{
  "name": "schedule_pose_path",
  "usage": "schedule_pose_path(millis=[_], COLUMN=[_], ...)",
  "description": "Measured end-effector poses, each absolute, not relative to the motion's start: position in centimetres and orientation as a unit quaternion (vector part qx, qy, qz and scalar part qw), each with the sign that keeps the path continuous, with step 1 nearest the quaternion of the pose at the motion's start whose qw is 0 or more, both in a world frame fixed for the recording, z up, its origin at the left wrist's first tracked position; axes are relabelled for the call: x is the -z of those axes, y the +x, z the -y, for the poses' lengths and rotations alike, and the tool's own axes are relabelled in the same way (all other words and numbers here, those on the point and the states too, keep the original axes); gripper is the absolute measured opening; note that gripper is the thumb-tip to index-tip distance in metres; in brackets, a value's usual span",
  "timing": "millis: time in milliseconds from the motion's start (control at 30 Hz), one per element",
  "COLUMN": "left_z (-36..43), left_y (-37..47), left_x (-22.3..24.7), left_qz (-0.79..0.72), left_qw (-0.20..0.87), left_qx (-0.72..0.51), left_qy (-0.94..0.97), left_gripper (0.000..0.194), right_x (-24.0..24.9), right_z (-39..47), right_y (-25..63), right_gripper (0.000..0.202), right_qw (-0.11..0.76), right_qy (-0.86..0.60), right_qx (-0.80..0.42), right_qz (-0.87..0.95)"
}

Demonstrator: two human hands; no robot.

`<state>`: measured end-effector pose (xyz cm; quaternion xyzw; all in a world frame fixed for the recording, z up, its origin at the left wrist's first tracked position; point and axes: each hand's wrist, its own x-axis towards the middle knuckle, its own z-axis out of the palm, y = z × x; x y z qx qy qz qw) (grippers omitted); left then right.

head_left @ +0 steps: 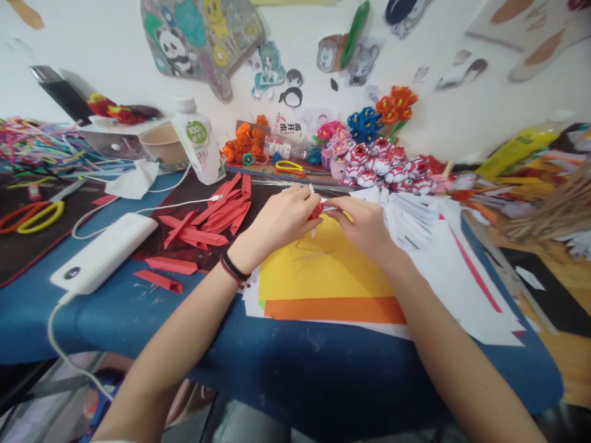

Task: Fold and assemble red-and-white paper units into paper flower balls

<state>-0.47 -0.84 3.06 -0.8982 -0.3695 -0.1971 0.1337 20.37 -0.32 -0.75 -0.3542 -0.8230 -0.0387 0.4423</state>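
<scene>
Above a yellow sheet (323, 271), my left hand (289, 215) has its fingers closed on a small red and white paper piece (316, 211). My right hand (362, 224) meets it from the right, thumb and forefinger pinched at the white edge of the same piece. Thin wires (307, 251) lie on the yellow sheet below my hands. Folded red paper strips (221, 209) are heaped to the left of my left hand. White paper strips (409, 215) spread out to the right of my right hand.
Red-and-white paper flowers (388, 166) are piled at the back, near a white bottle (198, 144). A white power bank (104, 252) with a cable lies on the left, beyond it yellow-handled scissors (41, 217). A black tablet-like object (549, 289) lies at the right.
</scene>
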Motion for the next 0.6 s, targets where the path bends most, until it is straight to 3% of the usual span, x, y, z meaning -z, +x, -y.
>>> schedule_pose_path(millis=[367,600], left_z=[1.1,0.7], left_y=[-0.1,-0.4], left_x=[-3.1,-3.2], left_qz=[0.389,0.364], left_qw=[0.118,-0.031], left_qx=[0.191,0.145], left_qy=[-0.893,-0.92], left_gripper=[0.02,0.026], right_x=[0.8,1.2], right_z=[0.1,-0.8], right_y=[20.3,21.4], right_gripper=[0.017,0.018], right_qw=[0.452,0.415], right_qy=[-0.364,-0.391], right_qx=[-0.022,-0.103], right_qz=[0.814,0.815])
